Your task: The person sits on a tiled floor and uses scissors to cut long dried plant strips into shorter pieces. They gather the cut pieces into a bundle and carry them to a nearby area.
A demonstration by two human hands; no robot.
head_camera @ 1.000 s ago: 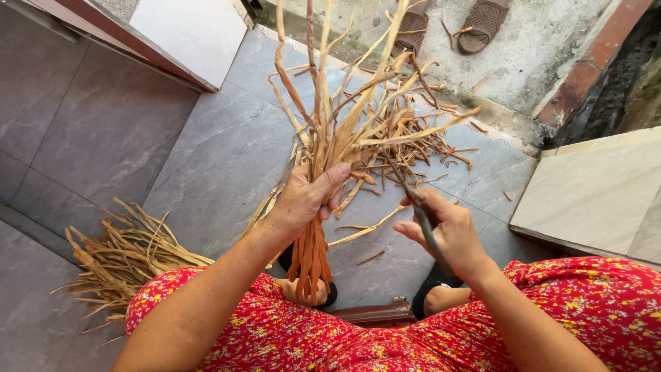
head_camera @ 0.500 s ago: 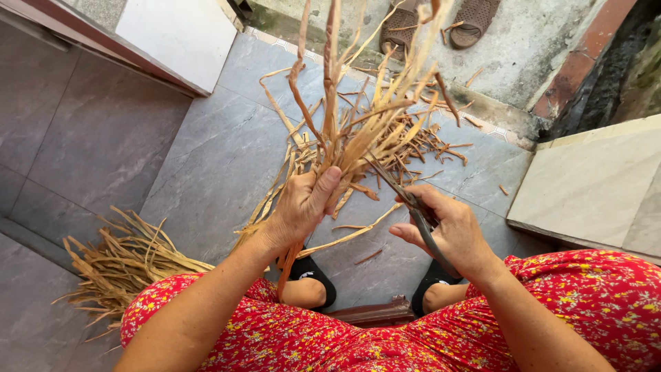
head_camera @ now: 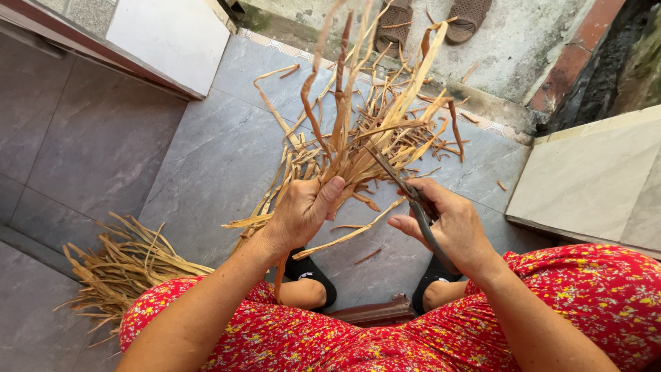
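Left hand (head_camera: 301,210) grips dried strips (head_camera: 358,138); right hand (head_camera: 451,224) holds scissors (head_camera: 413,200).

A bundle of dry leaves (head_camera: 358,138) is gripped by the left hand (head_camera: 299,210); scissors (head_camera: 413,200) are held by the right hand (head_camera: 451,224); more leaves (head_camera: 120,265) are piled on the floor (head_camera: 206,158).

This looks like the tiled yard or porch of a home: large grey stone floor tiles (head_camera: 103,151), a mossy concrete step (head_camera: 530,48) at the far side with brown perforated rubber sandals (head_camera: 468,17), and a white wall slab (head_camera: 165,38) far left.
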